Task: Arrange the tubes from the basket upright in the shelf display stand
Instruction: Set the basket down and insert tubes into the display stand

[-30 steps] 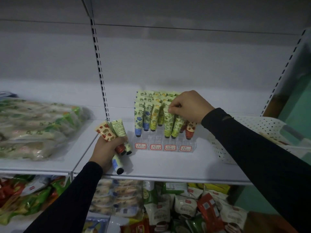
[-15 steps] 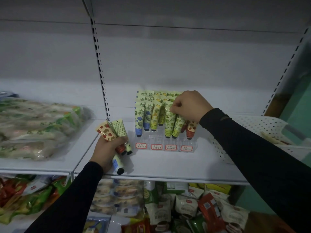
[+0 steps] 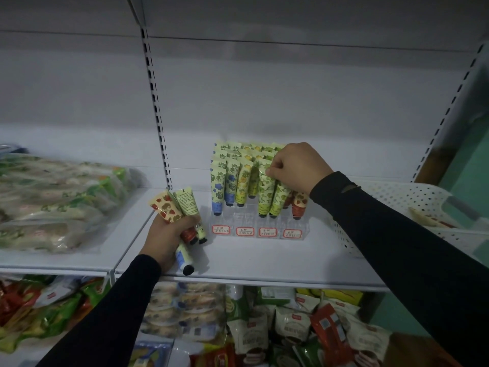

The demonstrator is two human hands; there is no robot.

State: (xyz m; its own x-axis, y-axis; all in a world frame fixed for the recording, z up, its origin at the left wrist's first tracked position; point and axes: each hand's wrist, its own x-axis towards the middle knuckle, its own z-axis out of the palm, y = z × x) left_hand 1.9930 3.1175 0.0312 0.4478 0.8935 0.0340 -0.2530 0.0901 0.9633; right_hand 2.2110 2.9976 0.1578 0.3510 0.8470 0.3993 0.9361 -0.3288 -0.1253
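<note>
Your right hand point(image 3: 299, 168) is curled down over the display stand point(image 3: 258, 229), fingertips pinching the crimped top of a green-print tube point(image 3: 265, 192) that stands cap-down in the third column from the left, beside a second green one. Your left hand point(image 3: 169, 234) rests on the shelf point(image 3: 264, 263) w/ fingers wrapped round a bunch of spare tubes point(image 3: 182, 205): a strawberry print, a pale green one and a blue-capped one poking out below the palm. The basket point(image 3: 397, 200) sits to the right of the stand, mostly behind your right arm; can't tell how many tubes are left in it. Handling, as a judgement: these look light, soft-walled and glossy, so they'll likely dent or slide if you squeeze mid-body. Best hold is prob. the flat crimp end, which is stiffer, steering the cap down into its slot. Rows are packed tight, so neighbours may tip if you nudge them. The stand itself looks light plastic & could shift when pressed.
</note>
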